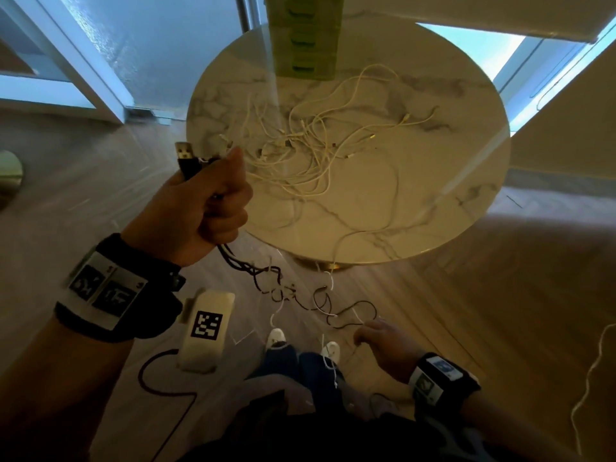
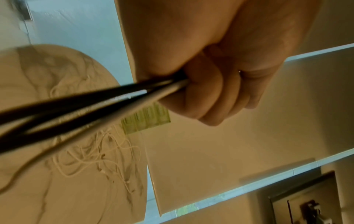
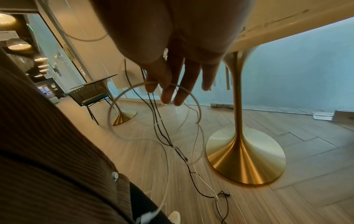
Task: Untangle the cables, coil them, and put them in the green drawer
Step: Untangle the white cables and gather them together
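Observation:
My left hand [image 1: 206, 201] is raised beside the table's near-left edge and grips a bundle of black cables [image 1: 258, 273], with a USB plug [image 1: 184, 153] sticking up out of the fist. In the left wrist view the fist [image 2: 210, 91] is closed round the black cables [image 2: 76, 106]. They hang toward the floor, knotted with thin white cables. My right hand [image 1: 380, 338] is low, fingers straight [image 3: 170, 97], touching a white cable loop [image 3: 113, 116]. A tangle of white cables [image 1: 310, 151] lies on the round marble table [image 1: 433, 211]. The green drawer unit [image 1: 305, 38] stands at its far edge.
The table's gold pedestal base [image 3: 243, 151] stands on the wood floor just right of the hanging cables. A chair [image 3: 90, 95] and a second gold table base [image 3: 124, 118] are farther off. My white shoes [image 1: 275, 338] are below. Glass walls surround the area.

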`<state>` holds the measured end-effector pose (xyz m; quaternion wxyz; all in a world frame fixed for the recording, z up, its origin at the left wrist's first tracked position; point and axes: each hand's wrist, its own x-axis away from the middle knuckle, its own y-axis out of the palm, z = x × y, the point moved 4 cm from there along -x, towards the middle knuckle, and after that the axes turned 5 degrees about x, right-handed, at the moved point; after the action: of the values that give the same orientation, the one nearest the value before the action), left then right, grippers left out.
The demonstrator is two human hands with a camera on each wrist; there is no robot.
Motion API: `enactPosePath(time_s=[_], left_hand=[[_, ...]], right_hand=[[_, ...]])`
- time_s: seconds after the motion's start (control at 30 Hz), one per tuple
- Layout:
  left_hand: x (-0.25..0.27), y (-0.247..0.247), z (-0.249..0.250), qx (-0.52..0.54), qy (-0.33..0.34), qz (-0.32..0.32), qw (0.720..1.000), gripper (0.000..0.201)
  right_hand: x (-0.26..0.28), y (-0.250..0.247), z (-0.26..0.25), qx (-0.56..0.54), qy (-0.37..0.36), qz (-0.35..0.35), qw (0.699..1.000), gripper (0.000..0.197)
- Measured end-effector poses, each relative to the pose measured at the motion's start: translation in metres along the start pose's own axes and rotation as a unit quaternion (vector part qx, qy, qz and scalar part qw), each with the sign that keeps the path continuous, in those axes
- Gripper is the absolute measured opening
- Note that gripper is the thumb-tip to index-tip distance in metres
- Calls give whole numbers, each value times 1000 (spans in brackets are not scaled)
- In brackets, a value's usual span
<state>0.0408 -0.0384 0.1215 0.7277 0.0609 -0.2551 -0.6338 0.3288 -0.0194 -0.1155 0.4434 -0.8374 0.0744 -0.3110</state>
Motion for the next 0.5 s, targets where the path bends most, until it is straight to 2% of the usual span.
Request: enactPosePath(time_s=[0.17,0.33,0.4,0.5], left_hand=[[23,-16,19,-31,10,-7,999,47],[27,-22,11,-44,6,-4,999,43],[32,-23,3,-26,-6,-30,999,44],[42,-30,-14,-15,-34,-40,999,48]], right_hand=[[-7,6,7,-55,83,-42,994,35],[-25,6,-3,-66,120,-52,989,26],[-36,-7,-12,-110,163,-11,980,33],[-63,-36,-18,-238,258,89,932,33]])
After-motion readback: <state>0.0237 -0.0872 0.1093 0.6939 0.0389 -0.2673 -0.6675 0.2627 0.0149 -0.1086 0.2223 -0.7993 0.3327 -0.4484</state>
